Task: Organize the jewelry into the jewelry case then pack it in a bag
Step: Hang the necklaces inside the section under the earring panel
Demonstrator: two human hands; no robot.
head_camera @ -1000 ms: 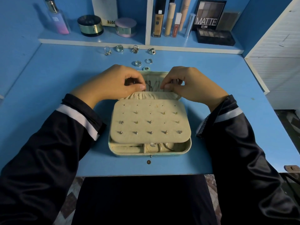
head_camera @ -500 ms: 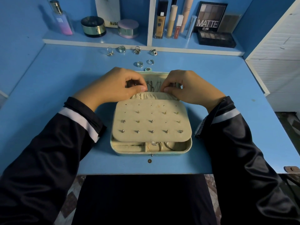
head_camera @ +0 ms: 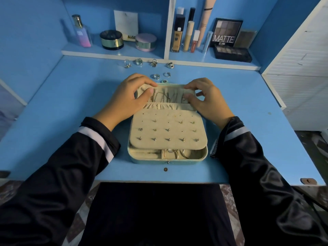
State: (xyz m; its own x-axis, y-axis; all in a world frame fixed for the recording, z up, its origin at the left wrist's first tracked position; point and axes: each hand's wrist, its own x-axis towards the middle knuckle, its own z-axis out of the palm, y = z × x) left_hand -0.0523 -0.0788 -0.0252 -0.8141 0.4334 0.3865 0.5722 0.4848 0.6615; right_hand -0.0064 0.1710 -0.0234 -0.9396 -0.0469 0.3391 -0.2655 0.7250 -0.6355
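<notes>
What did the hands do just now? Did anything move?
Both hands slid a little apart along the lid: the left hand leftward, the right hand rightward, so more of the necklaces shows between them. Each still pinches the cream lining. The jewelry case, its earring panel and the rings on the table stayed put.

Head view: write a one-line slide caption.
Left hand and right hand pinch the lid flap of the open jewelry case; rings lie behind.
</notes>
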